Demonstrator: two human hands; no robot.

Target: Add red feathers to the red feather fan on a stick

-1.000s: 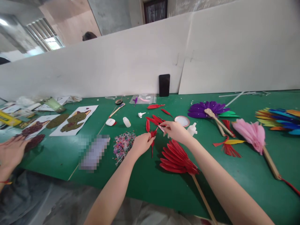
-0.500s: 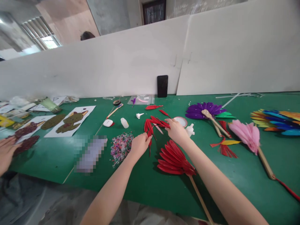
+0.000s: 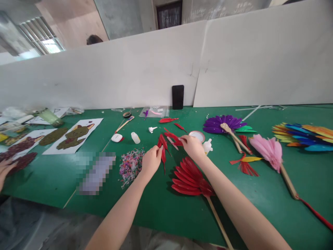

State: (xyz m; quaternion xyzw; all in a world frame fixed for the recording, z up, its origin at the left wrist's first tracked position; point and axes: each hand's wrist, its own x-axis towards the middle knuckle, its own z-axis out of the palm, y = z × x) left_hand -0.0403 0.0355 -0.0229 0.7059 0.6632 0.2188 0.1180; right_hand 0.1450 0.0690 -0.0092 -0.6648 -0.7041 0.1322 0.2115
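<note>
My left hand (image 3: 151, 160) is closed in a pinch around red feathers (image 3: 163, 143), whose tips hang down past the fingertips. A little to the right, my right hand (image 3: 193, 147) has its thumb and fingers together on another red feather (image 3: 172, 136). A pale pink strip (image 3: 172, 143) lies on the table between the hands. Nearer to me, below the right hand, rests a fan of red feathers (image 3: 187, 177) on a wooden stick (image 3: 218, 219). Two loose red feathers (image 3: 168, 120) lie beyond the hands. Beside the right wrist stands a white glue bottle (image 3: 207, 146).
Colourful bits (image 3: 131, 166) are heaped left of my left hand. A purple feather fan (image 3: 221, 124), a pink one (image 3: 267, 149) and multicoloured feathers (image 3: 307, 135) lie right. A black phone (image 3: 178, 97) leans on the white partition (image 3: 125, 73). Another person's hand (image 3: 5, 170) is at far left.
The red feathers between my hands have come apart: one bunch stays in the left hand and one feather is at the right. The view has shifted slightly.
</note>
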